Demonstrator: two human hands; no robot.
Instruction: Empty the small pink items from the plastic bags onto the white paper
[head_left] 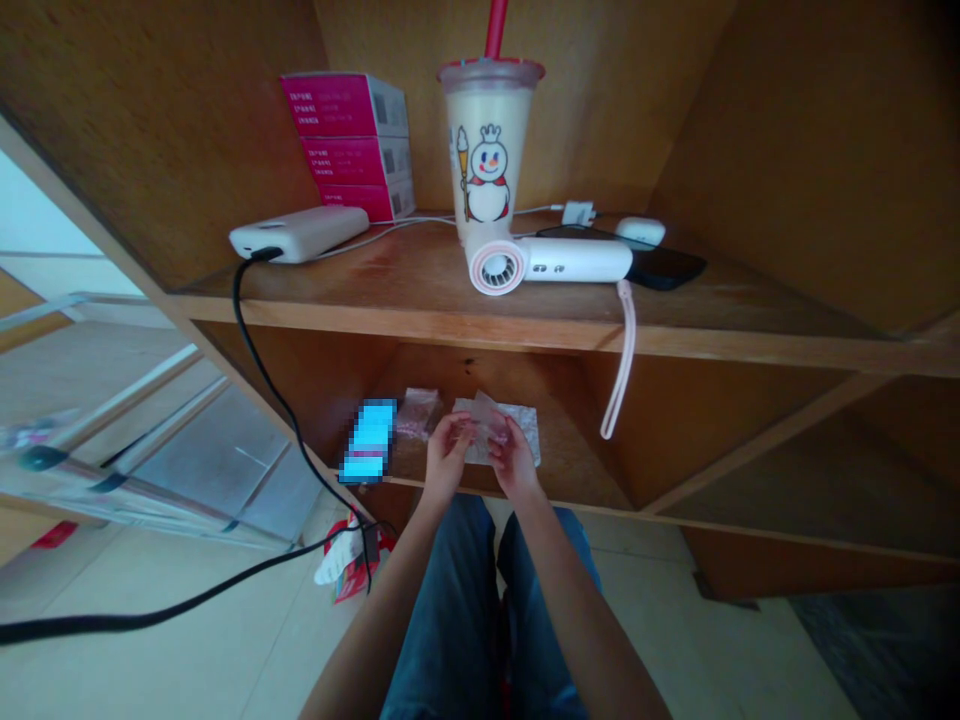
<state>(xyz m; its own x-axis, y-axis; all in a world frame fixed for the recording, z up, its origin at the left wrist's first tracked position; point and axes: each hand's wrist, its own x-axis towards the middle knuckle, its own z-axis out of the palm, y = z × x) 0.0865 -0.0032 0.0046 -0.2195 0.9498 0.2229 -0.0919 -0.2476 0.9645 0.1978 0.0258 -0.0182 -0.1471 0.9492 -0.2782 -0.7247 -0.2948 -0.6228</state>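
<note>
Over the lower shelf, my left hand (450, 447) and my right hand (515, 455) hold a small clear plastic bag (489, 415) between them. Fingers of both hands are closed on its sides, and what the bag contains is too small to make out. Beneath the hands lies a pale patterned sheet (529, 425) on the shelf board. Left of my left hand rests another clear bag with small pinkish pieces (417, 412). Farther left a phone with a lit, blurred screen (368, 440) leans at the shelf's side.
Above, the upper shelf (420, 300) juts out, carrying a drink cup (487, 150), a white handheld fan (574, 260) with a dangling strap, a white power bank (300, 235) and stacked pink boxes (341, 145). A black cable (247, 575) hangs at the left.
</note>
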